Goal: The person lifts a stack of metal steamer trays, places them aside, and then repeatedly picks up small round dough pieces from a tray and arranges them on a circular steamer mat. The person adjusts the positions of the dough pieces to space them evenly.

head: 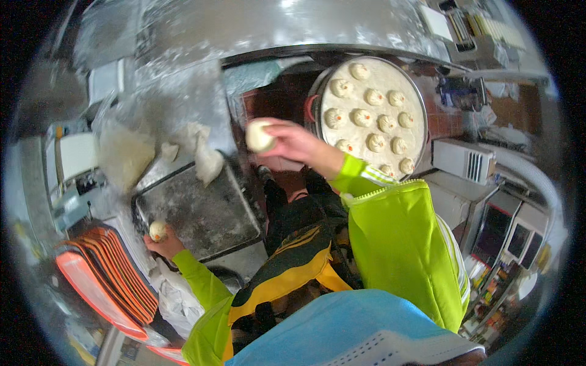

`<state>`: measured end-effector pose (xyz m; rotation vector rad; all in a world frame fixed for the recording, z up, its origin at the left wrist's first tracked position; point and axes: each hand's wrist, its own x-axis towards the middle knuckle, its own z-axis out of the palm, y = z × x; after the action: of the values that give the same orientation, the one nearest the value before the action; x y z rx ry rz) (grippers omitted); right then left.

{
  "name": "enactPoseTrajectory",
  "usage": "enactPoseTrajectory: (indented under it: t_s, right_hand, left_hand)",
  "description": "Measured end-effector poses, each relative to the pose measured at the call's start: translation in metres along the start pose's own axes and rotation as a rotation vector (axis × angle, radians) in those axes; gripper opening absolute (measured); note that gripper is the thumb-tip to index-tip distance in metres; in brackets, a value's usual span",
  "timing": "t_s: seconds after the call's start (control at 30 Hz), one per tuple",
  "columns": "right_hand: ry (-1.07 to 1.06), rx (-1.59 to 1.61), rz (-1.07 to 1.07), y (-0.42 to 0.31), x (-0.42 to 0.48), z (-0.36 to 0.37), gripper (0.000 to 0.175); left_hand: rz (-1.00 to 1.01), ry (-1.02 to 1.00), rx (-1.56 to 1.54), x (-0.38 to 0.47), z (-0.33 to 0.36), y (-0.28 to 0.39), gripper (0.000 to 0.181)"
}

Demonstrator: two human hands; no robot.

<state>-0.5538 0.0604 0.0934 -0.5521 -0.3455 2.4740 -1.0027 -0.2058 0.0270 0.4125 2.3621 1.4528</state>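
Between the fingers of my right hand [293, 141] is a smooth white bun [259, 136], held over the gap left of a round steamer. My left hand [167, 244] grips a pleated bun [158, 230] with an orange dot on top, at the left edge of a dark, flour-dusted tray [197, 208]. Rows of pleated buns [376, 142], several dotted orange, sit apart on the pale liner [336, 176] of the round steamer [425, 137]. A piece of white dough or cloth [208, 158] lies over the tray's far edge.
A long metal counter [293, 25] crosses the far side. A pale, blurred bag or cloth [126, 158] lies on the left worktop. Stacked orange-edged trays [107, 279] and a white plastic bag [176, 299] are near my left arm. White appliances [462, 160] stand at right.
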Motion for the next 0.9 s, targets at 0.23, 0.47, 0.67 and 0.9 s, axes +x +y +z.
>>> enactPoseTrajectory:
  t_s: [0.23,0.47,0.67,0.9]
  right_hand:
    - [1.021,-0.803,-0.341,-0.16,-0.146,-0.164,0.064]
    - [1.311,-1.597,-0.341,-0.27,-0.172,-0.272,0.061]
    - [1.233,-1.835,-0.225,-0.287,-0.148,-0.288,0.061]
    - [1.194,-1.962,-0.321,-0.277,-0.157,-0.257,0.068]
  left_hand:
    - [0.24,-0.145,-0.238,-0.101,0.117,0.116,0.069]
    - [0.361,-0.465,-0.122,-0.192,0.266,0.209,0.068]
    - [0.312,-0.643,-0.046,-0.281,0.341,0.242,0.069]
    - [0.385,-0.881,0.073,-0.333,0.401,0.253,0.071]
